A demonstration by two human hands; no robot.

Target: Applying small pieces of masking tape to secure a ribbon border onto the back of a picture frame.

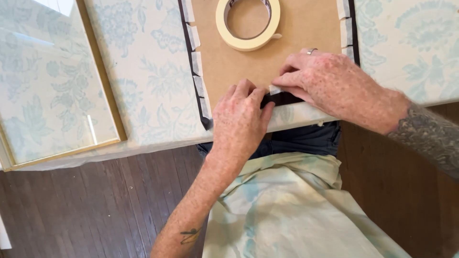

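both hands met at the board's (248, 62) near edge: left hand (241, 119) pressed flat, right hand (325, 79) apparently pinching a tape strip (275, 89) at 3 o'clock.

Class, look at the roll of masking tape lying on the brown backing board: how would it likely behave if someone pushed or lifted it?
The roll of masking tape lies flat on the brown backing board, so a push would probably slide it rather than roll it. It is a thin hollow ring, so likely light. Its loose end sticks out at the side and might catch on the board.
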